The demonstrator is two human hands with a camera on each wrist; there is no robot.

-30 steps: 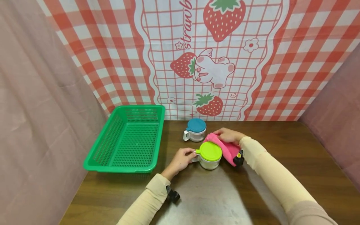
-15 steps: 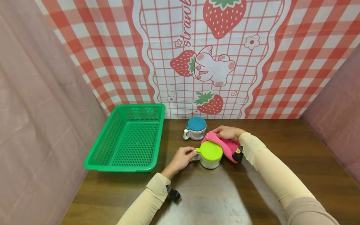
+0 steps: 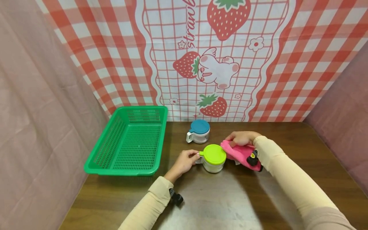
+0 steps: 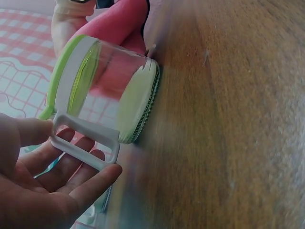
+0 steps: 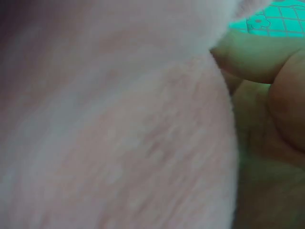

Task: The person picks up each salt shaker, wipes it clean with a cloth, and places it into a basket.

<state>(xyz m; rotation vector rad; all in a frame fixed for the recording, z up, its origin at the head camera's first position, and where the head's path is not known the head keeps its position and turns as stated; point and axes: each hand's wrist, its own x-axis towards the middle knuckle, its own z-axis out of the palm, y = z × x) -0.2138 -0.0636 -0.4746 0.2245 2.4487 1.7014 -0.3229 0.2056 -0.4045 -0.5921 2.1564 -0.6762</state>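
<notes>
A clear seasoning jar with a lime-green lid (image 3: 214,154) and a white handle stands upright on the wooden table. My left hand (image 3: 185,160) pinches that handle (image 4: 85,138) between thumb and fingers, as the left wrist view shows up close. To the jar's right, my right hand (image 3: 242,138) grips a pink cloth (image 3: 241,154), whose left edge is right at the lid's rim. Fuzzy folds of the cloth (image 5: 162,143) fill most of the right wrist view and hide part of the fingers.
Behind the green-lidded jar stands a similar jar with a blue lid (image 3: 200,127), handle pointing left. A green perforated basket (image 3: 123,172) sits at the table's left side. A strawberry-print checked curtain (image 3: 256,76) hangs along the back edge.
My right hand has drawn the pink cloth to the right, from behind the green-lidded jar to beside it. My left hand has stayed on the handle.
</notes>
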